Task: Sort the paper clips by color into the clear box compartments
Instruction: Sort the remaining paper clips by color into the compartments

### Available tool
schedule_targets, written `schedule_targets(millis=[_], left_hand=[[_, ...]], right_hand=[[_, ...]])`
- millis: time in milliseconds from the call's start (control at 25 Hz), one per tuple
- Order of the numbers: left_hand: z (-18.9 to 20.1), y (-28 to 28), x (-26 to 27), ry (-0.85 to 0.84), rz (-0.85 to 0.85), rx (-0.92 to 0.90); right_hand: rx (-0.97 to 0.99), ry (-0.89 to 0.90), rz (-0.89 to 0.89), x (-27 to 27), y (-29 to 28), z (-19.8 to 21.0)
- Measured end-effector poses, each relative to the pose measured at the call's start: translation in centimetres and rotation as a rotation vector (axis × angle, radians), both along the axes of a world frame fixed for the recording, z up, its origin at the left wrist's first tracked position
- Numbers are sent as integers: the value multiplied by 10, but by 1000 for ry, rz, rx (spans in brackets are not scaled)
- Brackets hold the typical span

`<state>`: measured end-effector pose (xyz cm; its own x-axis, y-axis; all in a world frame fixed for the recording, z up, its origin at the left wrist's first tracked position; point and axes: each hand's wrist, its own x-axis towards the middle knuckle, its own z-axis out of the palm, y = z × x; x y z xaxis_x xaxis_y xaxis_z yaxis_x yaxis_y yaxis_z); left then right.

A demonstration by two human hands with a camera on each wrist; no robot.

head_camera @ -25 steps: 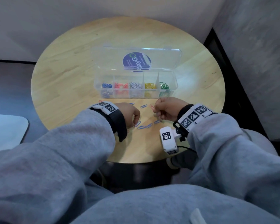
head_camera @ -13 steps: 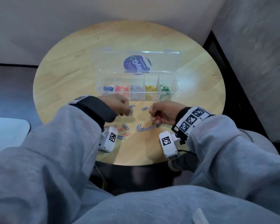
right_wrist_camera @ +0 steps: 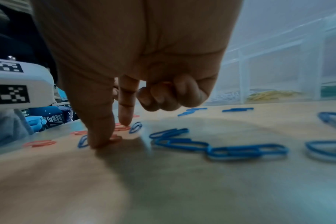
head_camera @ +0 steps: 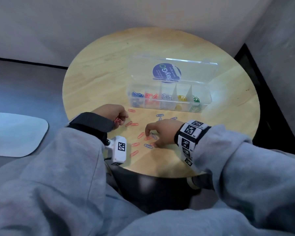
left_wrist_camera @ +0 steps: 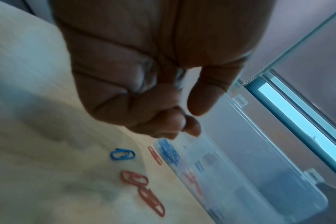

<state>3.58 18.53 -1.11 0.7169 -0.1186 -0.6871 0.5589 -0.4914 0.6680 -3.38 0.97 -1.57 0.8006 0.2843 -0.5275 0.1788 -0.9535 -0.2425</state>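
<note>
L hand (head_camera: 109,114): curling round small red wire paper clips (head_camera: 117,120), frame centre-left.
R hand (head_camera: 162,133): thumb+index reaching down, pinching nothing yet.
Tip: nip one red clip (right_wrist_camera: 116,138), skip blues.

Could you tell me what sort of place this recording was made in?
Probably an office or lounge corner: a small round wooden table against plain grey walls, holding a clear compartment box of paper clips.

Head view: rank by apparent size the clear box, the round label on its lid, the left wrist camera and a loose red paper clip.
1. clear box
2. round label and left wrist camera: look alike in size, and the camera is nearer, so no ranking.
3. loose red paper clip
</note>
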Motion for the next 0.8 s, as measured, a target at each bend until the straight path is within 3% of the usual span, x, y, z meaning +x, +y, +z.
schedule_targets(millis=[160, 240, 440, 800], left_hand=[[-8, -8, -2, -213, -442, 364], [-12, -16, -10, -274, -547, 440], [-27, -35, -19, -295, -654, 534], [-31, -40, -22, -284, -730, 607]], right_hand=[[-6, -13, 20, 4, 8, -3], [15, -15, -4, 4, 8, -7], [44, 9, -139, 3, 2, -11], [71, 17, -210, -4, -1, -12]])
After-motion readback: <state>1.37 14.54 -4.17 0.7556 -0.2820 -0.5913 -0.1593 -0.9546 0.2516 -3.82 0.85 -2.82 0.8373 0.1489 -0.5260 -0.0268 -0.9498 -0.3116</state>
